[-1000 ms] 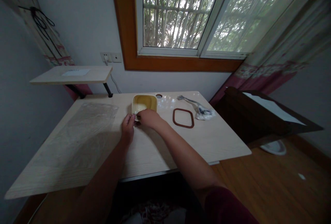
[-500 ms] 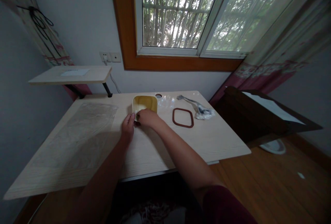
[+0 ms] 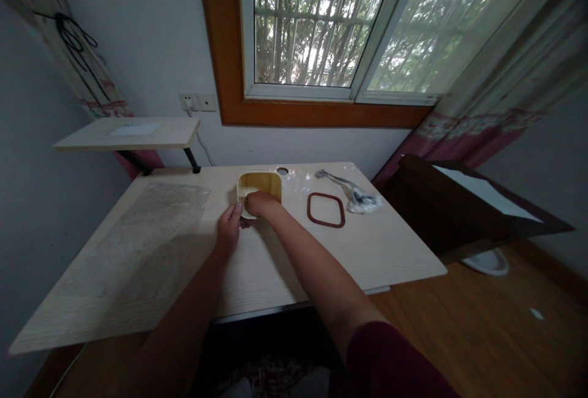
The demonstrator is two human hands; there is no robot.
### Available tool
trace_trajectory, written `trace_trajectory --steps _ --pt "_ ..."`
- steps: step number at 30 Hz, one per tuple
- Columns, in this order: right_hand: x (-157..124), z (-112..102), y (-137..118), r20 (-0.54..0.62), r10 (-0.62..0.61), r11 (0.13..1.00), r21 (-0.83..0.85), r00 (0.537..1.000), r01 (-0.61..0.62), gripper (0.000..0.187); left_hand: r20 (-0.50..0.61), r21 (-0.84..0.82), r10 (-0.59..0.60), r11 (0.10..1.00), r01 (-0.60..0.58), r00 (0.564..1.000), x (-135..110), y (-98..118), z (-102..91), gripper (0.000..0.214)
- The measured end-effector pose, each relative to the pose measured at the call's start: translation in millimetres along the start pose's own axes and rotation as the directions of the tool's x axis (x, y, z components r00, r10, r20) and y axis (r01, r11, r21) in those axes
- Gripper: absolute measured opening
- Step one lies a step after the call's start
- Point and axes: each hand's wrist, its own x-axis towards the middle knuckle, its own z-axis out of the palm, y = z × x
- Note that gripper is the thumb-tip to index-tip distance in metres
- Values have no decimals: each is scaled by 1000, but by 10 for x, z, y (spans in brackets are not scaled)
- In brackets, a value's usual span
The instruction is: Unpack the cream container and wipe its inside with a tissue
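Note:
A small yellow square container (image 3: 260,182) sits on the pale wooden table (image 3: 376,251), towards its far side. My left hand (image 3: 228,226) rests by the container's near left corner, fingers curled against its rim. My right hand (image 3: 261,204) reaches over the near rim with its fingers bent down into the container; what they touch inside is hidden. A brown rounded-rectangle ring (image 3: 326,209) lies flat to the right of the container.
A crumpled clear wrapper with cutlery (image 3: 353,195) lies at the table's far right. A clear plastic sheet (image 3: 151,226) covers the table's left part. A small raised shelf (image 3: 128,133) stands at the back left. A dark wooden piece of furniture (image 3: 459,202) stands to the right.
My right hand has moved a little further over the container's near rim. My left hand has stayed at the corner.

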Motion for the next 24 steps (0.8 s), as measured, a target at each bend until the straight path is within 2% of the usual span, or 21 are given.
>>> trace_trajectory --steps 6,17,24 --pt "-69 -28 -34 -14 51 998 -21 999 -52 40 -29 -10 -9 1000 8 1000 -2 -13 16 44" --pt "-109 -69 6 43 125 988 -92 991 -121 35 28 94 3 996 -6 1000 -91 100 95 45" --pt "-115 -23 -32 9 168 979 -117 986 -166 35 48 138 8 990 -15 999 -102 107 96 46"
